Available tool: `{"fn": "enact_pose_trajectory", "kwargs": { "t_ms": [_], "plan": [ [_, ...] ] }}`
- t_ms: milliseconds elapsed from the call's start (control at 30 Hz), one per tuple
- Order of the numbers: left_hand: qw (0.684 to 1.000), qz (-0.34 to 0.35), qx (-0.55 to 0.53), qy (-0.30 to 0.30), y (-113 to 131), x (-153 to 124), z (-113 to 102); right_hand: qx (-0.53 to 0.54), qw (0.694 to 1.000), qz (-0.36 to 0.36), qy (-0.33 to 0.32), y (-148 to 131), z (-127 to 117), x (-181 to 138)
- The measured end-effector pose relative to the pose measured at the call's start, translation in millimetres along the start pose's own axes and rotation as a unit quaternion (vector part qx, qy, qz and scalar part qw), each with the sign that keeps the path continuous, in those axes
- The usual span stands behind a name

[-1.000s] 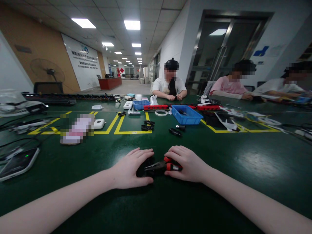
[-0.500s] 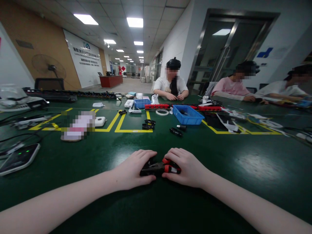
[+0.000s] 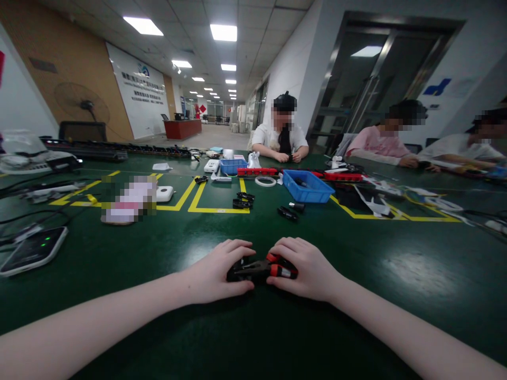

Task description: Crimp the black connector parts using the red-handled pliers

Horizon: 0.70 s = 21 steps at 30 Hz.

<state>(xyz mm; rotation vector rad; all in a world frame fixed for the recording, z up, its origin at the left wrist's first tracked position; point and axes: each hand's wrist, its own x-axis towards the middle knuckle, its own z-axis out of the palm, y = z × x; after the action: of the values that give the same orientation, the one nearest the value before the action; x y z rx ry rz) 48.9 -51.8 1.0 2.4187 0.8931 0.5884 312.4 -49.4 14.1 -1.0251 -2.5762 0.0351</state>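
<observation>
My right hand (image 3: 307, 269) is wrapped round the red-and-black handles of a pair of pliers (image 3: 259, 269), just over the near part of the table. The dark jaws point left, toward my left hand (image 3: 219, 272). Between the thumb and fingers of that hand is a small black part (image 3: 234, 271), mostly hidden by the fingers. The jaw tips meet or overlap this part; whether they grip it cannot be made out. Beyond my hands lie similar-looking black pieces (image 3: 287, 213), with more black pieces (image 3: 242, 203) by the yellow tape.
A blue bin (image 3: 309, 187) stands past the loose pieces, with a white ring (image 3: 265, 181) beside it. A phone-like device (image 3: 35, 250) with green lights and cables lies at left. Across the green table (image 3: 158, 253) sits a person (image 3: 280, 134); two others are at right.
The camera view has shifted slightly, moving the background a little to the right. Both hands keep nearly the same pose on the pliers and the black part.
</observation>
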Motion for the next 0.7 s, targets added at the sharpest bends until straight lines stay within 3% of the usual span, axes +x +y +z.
{"fn": "enact_pose_trajectory", "kwargs": {
  "t_ms": [367,700],
  "plan": [
    [0.999,0.013,-0.011,0.03,-3.0,-1.4,1.0,-0.043,0.999,-0.028,0.017,-0.6,0.3,-0.7],
    [0.999,0.03,0.024,0.002,1.5,-0.3,-1.1,-0.023,0.999,-0.035,-0.001,2.4,-1.7,0.8]
  ]
}}
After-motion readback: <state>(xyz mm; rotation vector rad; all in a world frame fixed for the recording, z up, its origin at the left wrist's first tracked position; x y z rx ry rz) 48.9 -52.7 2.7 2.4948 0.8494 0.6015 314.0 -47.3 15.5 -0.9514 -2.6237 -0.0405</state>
